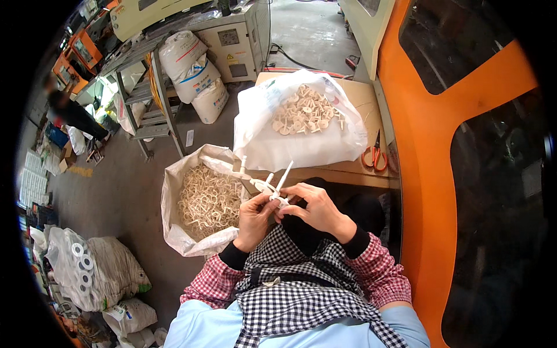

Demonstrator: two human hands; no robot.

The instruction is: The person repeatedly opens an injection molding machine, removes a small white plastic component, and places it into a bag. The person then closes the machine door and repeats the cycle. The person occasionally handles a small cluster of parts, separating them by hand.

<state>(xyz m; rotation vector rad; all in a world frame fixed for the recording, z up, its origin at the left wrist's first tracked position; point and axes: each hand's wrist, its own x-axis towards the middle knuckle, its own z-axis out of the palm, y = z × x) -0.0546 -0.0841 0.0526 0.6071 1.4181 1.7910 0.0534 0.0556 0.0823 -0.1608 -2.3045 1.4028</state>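
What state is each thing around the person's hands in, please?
White plastic piece: held in both hands
Left hand: pinching the piece
Right hand: pinching the piece
White sack: open, filled with curled pieces
White bag: open, disc-headed pieces heaped inside
Scissors: lying down, unheld
Stacked sacks: bulging, piled up

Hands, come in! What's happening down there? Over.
Left hand and right hand: both gripping a white plastic piece. Fingers partly hiding it. Scissors off to the right, untouched.

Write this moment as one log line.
left hand: holding white moulding; right hand: holding same moulding; sack: curly pieces; bag: stemmed discs; scissors: beside bag
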